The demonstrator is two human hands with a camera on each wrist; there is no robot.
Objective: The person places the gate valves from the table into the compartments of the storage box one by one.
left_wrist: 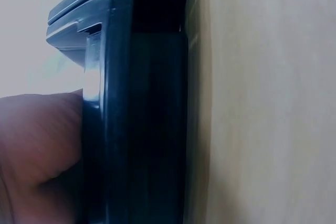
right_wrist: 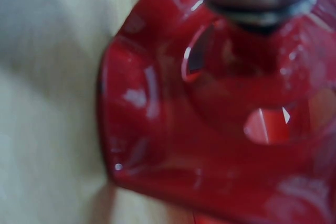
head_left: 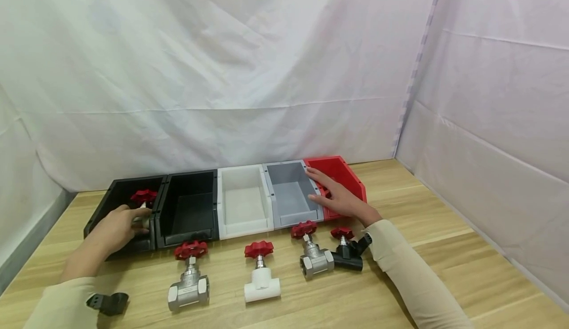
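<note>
My left hand (head_left: 117, 227) reaches into the leftmost black bin (head_left: 100, 210). There it grips a valve with a red handwheel (head_left: 144, 196), whose body is partly hidden by the fingers. The left wrist view shows part of that hand (left_wrist: 37, 140) behind the bin's dark wall (left_wrist: 113, 129). With fingers extended, my right hand (head_left: 340, 198) lies over the border between the grey bin (head_left: 291, 195) and the red bin (head_left: 348, 171). Below its wrist stands a black valve (head_left: 348, 260), beside a metal valve (head_left: 316, 260). A red handwheel (right_wrist: 157, 129) fills much of the right wrist view.
A second black bin (head_left: 188, 205) and a white bin (head_left: 244, 200) stand in the same row. In front of the row are another metal valve (head_left: 188, 287) and a white valve (head_left: 262, 287). White sheeting (head_left: 222, 72) rises behind the wooden table (head_left: 444, 220).
</note>
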